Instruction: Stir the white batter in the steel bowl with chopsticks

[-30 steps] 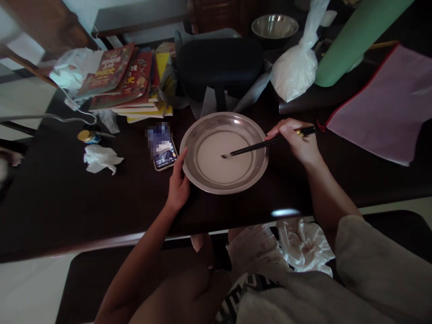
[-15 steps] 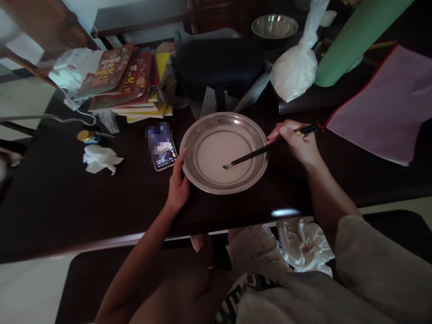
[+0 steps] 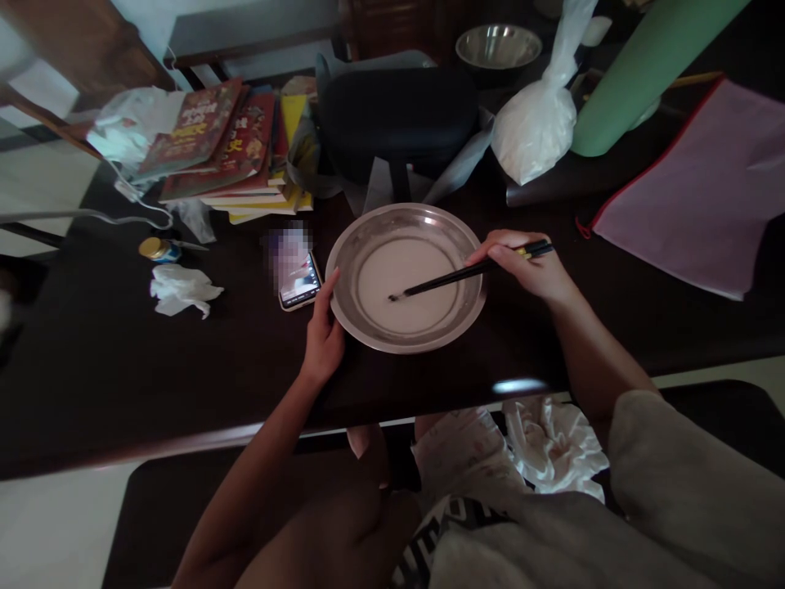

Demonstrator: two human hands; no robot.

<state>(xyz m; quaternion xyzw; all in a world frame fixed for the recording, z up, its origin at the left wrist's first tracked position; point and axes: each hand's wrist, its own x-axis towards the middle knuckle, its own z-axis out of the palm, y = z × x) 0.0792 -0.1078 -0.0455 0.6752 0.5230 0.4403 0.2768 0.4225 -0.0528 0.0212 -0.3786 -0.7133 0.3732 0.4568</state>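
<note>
A wide metal basin (image 3: 343, 303) stands near the front edge of the dark table, with a cloudy whitish liquid (image 3: 423, 270) in it. My left hand (image 3: 325, 339) grips the basin's left rim, thumb on top and the other fingers hidden beneath. In my right hand (image 3: 524, 260) is a pair of black chopsticks (image 3: 441, 281) with gold bands near the top, closed around them over the basin's right rim. Their tips dip into the liquid left of the middle. A lit phone (image 3: 299, 274) lies just left of the basin.
Behind the basin sits a black case (image 3: 398, 114). Stacked books (image 3: 214, 147), a small gold-lidded jar (image 3: 159, 249) and a crumpled tissue (image 3: 184, 290) lie left. A knotted bag of white powder (image 3: 533, 131), a green roll (image 3: 650, 82) and a purple cloth bag (image 3: 705, 196) are right.
My right hand has shifted left, carrying the chopsticks' tips left through the liquid. My left hand and the basin have stayed put. The phone's screen picture has changed.
</note>
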